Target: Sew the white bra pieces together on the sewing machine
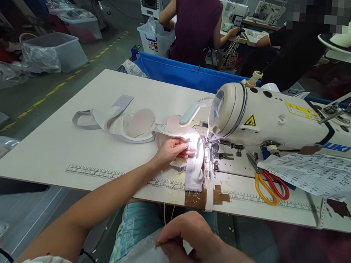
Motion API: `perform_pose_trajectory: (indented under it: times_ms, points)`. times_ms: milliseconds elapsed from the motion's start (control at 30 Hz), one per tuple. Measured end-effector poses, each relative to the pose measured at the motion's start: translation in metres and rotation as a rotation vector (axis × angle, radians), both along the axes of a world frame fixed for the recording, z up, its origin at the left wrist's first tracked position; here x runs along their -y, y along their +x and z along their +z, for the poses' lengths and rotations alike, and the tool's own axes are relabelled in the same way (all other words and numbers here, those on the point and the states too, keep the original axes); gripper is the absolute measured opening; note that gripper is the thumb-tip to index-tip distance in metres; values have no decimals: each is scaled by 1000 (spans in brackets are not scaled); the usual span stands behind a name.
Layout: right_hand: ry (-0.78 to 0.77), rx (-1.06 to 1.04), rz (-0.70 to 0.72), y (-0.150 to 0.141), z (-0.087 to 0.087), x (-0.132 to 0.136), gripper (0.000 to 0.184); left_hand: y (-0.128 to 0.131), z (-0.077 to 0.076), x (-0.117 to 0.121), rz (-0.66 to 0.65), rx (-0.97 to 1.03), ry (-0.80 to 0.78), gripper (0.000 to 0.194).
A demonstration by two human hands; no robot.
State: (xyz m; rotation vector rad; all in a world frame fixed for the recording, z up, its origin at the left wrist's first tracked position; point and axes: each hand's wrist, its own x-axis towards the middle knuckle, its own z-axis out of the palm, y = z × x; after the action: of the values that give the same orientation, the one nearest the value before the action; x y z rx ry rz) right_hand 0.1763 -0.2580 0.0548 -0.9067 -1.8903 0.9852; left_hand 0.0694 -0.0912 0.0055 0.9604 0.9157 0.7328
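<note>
A white bra (123, 127) with pale pink cup pads lies across the table, one end by the needle of the sewing machine (226, 111). My left hand (174, 149) pinches the bra close to the lit needle area, thumb and fingers closed on the fabric. The bra's white wing (194, 170) hangs toward the table's front edge, beside a narrow white elastic strip (210, 187). Above my lap, near the camera, my right hand (192, 247) is closed with thumb and forefinger pinched together. Whatever is between those fingertips is too small to make out.
Scissors (270, 187) with orange and red handles lie right of the needle, beside a printed paper sheet (319, 172). A measuring tape (98, 172) runs along the front edge. Behind the blue cloth bin (183, 71) are two people. Plastic tubs (56, 51) stand on the floor left.
</note>
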Motion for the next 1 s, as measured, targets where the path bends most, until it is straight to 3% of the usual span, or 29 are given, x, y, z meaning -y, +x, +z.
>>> perform_pose_trajectory:
  times_ms: [100, 300, 367, 533, 767, 1000]
  points:
    - [-42, 5, 112, -4, -1, -3, 13, 1, 1, 0, 10, -1, 12, 20]
    - [-177, -35, 514, -12, -14, -3, 14, 1, 4, 1, 18, 3, 30, 21]
    - [-175, -13, 482, -14, -15, -4, 14, 0, 4, 1, 25, -3, 27, 21]
    - [-214, 49, 244, -4, -11, -7, 13, -1, 4, 1, 34, -2, 31, 21]
    - [-273, -4, 505, -2, -14, -2, 11, 0, 5, 1, 40, 2, 5, 20]
    - [-269, 13, 370, -2, -14, -3, 14, 0, 6, 1, 30, -14, -26, 19]
